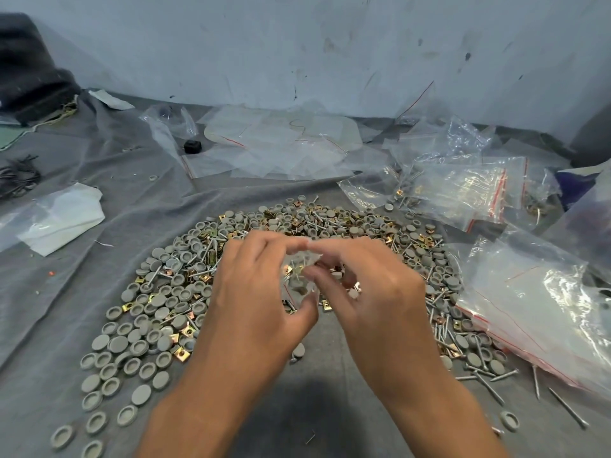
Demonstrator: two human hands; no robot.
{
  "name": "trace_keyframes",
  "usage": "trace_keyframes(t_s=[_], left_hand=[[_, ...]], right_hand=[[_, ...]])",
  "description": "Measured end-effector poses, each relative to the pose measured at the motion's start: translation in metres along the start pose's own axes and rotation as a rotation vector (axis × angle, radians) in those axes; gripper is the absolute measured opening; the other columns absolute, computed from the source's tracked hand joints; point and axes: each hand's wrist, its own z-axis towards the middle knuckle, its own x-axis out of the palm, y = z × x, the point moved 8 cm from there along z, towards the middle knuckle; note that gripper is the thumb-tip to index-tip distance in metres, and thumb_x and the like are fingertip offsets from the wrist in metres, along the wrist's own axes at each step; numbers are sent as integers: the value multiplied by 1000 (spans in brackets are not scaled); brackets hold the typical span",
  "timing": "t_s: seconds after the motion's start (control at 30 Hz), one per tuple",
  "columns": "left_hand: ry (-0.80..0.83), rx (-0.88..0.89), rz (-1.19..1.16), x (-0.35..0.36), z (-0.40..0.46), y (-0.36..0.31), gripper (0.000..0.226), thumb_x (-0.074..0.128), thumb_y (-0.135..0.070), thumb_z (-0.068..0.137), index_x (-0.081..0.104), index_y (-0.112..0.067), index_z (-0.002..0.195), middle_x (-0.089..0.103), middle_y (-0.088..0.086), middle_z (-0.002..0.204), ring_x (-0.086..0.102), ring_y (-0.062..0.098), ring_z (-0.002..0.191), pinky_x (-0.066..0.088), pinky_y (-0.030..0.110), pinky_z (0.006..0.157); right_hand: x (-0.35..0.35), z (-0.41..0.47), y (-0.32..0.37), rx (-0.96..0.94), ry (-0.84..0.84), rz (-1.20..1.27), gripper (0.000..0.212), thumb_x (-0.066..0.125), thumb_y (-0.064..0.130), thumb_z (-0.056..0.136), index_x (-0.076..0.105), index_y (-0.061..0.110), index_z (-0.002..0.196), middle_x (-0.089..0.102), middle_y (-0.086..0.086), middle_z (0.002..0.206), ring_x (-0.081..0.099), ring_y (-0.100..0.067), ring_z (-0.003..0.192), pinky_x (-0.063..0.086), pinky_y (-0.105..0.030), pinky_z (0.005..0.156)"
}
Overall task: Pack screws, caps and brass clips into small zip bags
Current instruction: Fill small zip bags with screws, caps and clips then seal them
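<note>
Both hands meet over the middle of a wide heap of grey round caps [150, 320], brass clips [180, 354] and silver screws [486, 385] on a grey cloth. My left hand [258, 292] and my right hand [367, 285] pinch a small clear zip bag [299, 276] between them at its top edge. Inside the bag I see brass clips, a screw and grey caps. My fingers hide much of the bag.
Filled zip bags with red seal lines [463, 190] lie at the back right. A stack of empty bags [535, 302] sits at the right. Loose clear plastic sheets [281, 143] lie near the wall. White plastic [62, 216] lies at the left, dark fabric [29, 71] in the far left corner.
</note>
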Motion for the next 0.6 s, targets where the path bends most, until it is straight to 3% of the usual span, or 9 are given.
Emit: trace_keyframes(t_s=[0.1,0.2,0.4,0.53,0.6], left_hand=[[17,2,13,1,0,1,54,73,-37,75,58,-32,127,50,-20,115,39,3,113,30,14,96],[14,1,19,2,-1,3,55,74,-37,75,57,-32,128,50,-20,116,39,4,113,28,11,98],[-12,9,1,1,0,0,52,72,-35,76,57,-30,126,51,-18,115,40,5,112,32,18,94],[-10,-16,15,-2,1,5,52,74,-32,77,59,-29,127,53,-17,114,44,7,111,31,16,95],[-6,-31,8,-3,1,7,51,75,-31,78,59,-28,126,53,-16,114,44,7,111,30,15,94]], right_hand=[[-11,1,-7,91,-101,153,12,74,24,91,66,24,101,64,18,87,60,2,78,41,-5,70],[-18,0,-6,68,-176,189,11,73,19,92,67,19,101,67,16,91,63,2,83,45,-6,72],[-3,-1,1,-40,-72,53,11,72,22,93,74,19,104,70,14,102,63,-5,97,45,-13,85],[-6,4,-36,164,-78,88,7,71,24,94,68,28,98,66,18,93,61,-1,86,40,-7,74],[12,-1,-66,337,118,-5,13,73,25,92,66,34,98,65,19,93,60,3,83,42,-13,73]])
